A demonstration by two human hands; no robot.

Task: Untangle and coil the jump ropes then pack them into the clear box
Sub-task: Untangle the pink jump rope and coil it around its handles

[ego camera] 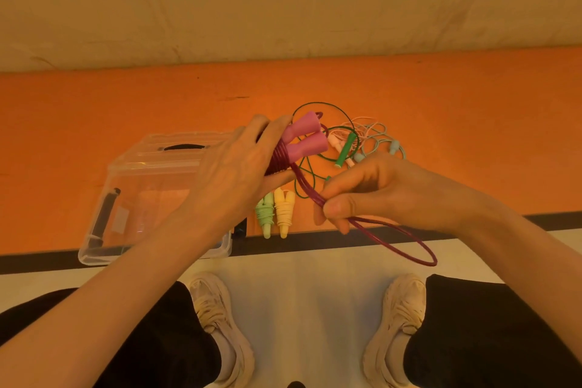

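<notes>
Left grip: the left hand (pixel 234 167), at frame centre, is wrapped around the pink handles (pixel 304 138) of a jump rope, held side by side, with dark red turns of cord wound around them just below.
Right grip: the right hand (pixel 367 190), right of centre, pinches the loose maroon cord (pixel 393 235) between thumb and fingers; the rest loops down to the lower right past the counter's edge.
Clear box (pixel 126 198): left of centre on the orange counter (pixel 94 110), lid on, partly behind the left forearm.
Coiled ropes: a green bundle (pixel 265 214) and a yellow bundle (pixel 284 209) lie side by side just right of the box.
Tangle (pixel 352 142): green, pale pink and light blue ropes heaped above the right hand.
</notes>
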